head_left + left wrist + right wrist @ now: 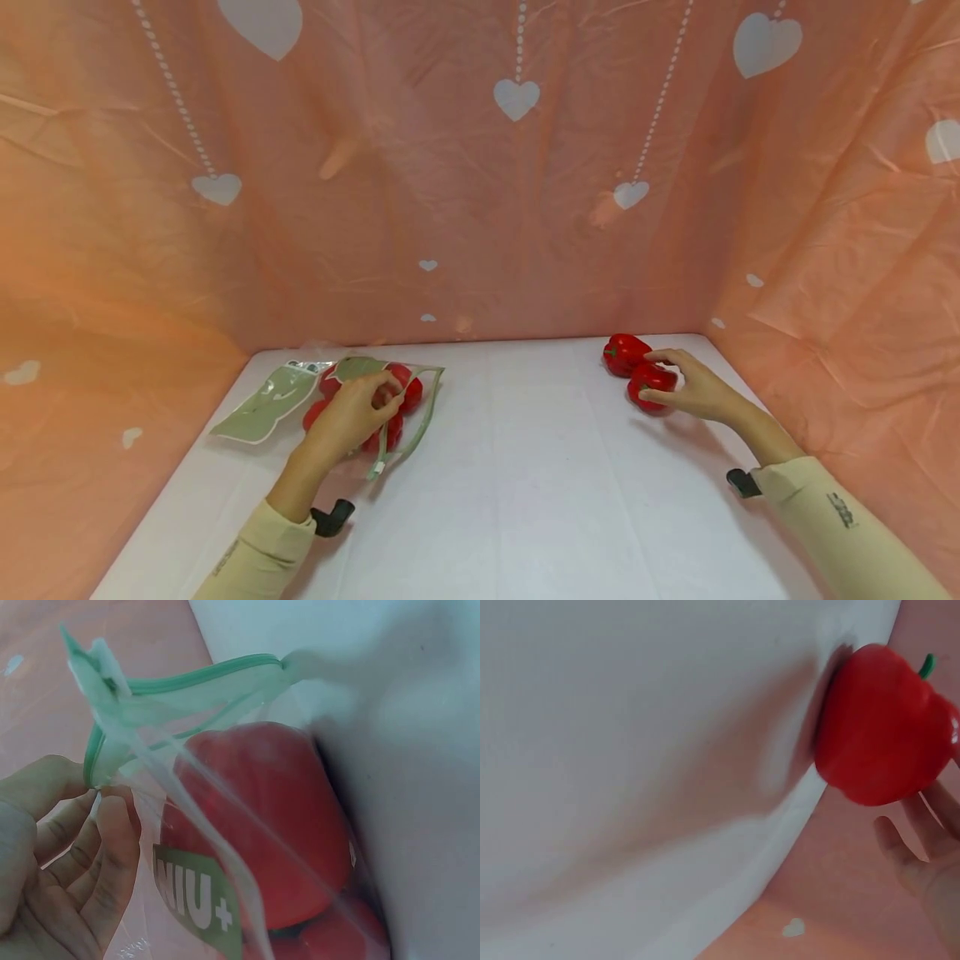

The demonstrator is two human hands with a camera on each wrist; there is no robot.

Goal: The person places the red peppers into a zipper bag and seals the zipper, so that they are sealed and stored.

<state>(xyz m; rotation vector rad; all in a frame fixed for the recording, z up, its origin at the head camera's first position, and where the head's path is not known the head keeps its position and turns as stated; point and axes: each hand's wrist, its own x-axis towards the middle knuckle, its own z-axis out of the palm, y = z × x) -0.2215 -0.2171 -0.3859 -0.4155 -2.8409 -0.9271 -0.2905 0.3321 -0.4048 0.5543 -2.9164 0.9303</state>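
On the left of the head view lies a clear zip bag (270, 406) with green printing and several red bell peppers (413, 397) inside. My left hand (351, 421) pinches the edge of the bag's mouth between thumb and fingers; the left wrist view shows the green zip strip (202, 673) standing apart there, above a pepper (259, 817). At the far right my right hand (699, 388) holds a red bell pepper (649, 386), thumb on its near side and fingers on its far side. The right wrist view shows this pepper (881, 727) with its green stem.
Another red bell pepper (624, 353) lies just behind the held one, near the table's back right corner. The white-covered table (517, 492) stretches between the hands. Orange cloth (480, 208) with white hearts encloses the back and sides.
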